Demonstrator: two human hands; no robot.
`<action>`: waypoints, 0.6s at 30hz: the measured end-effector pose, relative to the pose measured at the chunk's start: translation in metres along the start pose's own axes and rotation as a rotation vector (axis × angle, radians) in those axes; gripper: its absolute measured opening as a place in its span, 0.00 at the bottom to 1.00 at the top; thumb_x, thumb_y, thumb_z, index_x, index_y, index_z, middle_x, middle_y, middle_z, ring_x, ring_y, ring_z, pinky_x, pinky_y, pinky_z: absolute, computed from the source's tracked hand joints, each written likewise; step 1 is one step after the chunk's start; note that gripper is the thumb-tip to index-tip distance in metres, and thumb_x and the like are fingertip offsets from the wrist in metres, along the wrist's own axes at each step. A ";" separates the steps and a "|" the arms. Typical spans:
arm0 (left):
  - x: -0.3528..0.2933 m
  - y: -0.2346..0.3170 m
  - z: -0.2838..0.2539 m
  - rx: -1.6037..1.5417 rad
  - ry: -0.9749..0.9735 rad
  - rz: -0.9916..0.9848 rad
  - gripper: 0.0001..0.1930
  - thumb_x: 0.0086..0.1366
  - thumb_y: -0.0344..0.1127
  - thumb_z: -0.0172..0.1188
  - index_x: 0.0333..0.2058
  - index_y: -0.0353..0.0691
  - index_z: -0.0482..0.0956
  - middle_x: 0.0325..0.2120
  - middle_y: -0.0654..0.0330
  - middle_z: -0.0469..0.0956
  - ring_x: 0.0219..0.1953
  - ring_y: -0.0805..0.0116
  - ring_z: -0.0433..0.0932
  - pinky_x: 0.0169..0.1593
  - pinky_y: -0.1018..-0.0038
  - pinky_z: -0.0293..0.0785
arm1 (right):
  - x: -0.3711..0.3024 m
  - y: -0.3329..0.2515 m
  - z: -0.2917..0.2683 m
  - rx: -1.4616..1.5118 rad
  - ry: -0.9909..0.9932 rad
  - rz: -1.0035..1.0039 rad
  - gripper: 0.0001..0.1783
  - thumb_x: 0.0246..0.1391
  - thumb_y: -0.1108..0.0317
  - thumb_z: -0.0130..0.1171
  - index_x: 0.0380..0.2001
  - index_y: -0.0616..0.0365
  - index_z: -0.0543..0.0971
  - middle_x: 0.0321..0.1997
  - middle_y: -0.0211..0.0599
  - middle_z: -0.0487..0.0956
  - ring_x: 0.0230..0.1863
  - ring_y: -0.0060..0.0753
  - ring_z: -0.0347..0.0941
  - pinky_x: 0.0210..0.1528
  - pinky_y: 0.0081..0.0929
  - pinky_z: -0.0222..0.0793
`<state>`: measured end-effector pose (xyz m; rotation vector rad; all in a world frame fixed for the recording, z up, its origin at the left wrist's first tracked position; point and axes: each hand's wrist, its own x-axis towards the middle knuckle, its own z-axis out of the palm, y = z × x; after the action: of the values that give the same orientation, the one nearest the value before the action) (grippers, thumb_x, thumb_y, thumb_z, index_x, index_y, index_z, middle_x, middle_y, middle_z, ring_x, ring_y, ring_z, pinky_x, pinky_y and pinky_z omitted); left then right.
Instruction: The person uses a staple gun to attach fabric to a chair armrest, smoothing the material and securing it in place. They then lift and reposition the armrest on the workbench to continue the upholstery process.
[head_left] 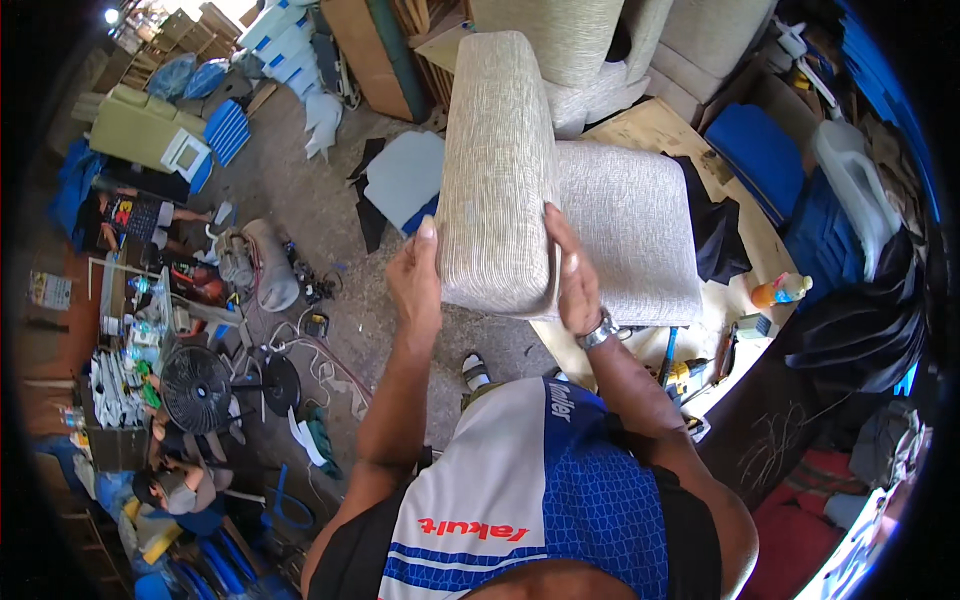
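Between my two hands is a long, block-shaped upholstered armrest [497,170] in streaky grey-beige fabric, its narrow length pointing away from me. My left hand [415,280] grips its near left side, thumb up along the edge and the other fingers partly hidden. On the right side, my right hand [575,280] presses with fingers fairly straight and supports it, a watch on the wrist. Just beyond that hand, a flat padded panel [630,235] in matching fabric lies on a plywood table [640,125].
On the table's right are black fabric [715,235], a bottle of orange liquid [780,291] and a yellow power drill [685,370]. Matching upholstered seats [545,45] stand beyond. Cables and a standing fan [197,388] occupy the floor at left, where other people sit.
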<state>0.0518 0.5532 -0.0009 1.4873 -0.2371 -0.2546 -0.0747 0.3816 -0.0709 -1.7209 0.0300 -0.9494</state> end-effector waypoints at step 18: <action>-0.007 -0.027 0.018 -0.237 -0.209 0.283 0.17 0.71 0.35 0.52 0.50 0.25 0.72 0.35 0.46 0.79 0.30 0.59 0.79 0.30 0.66 0.74 | 0.156 0.190 -0.035 0.407 0.112 0.553 0.44 0.66 0.34 0.35 0.71 0.59 0.57 0.74 0.53 0.58 0.75 0.42 0.51 0.73 0.32 0.48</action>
<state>0.0391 0.5368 -0.0261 1.1761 -0.5612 -0.2017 0.0913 0.2085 -0.1350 -1.1883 0.3459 -0.5847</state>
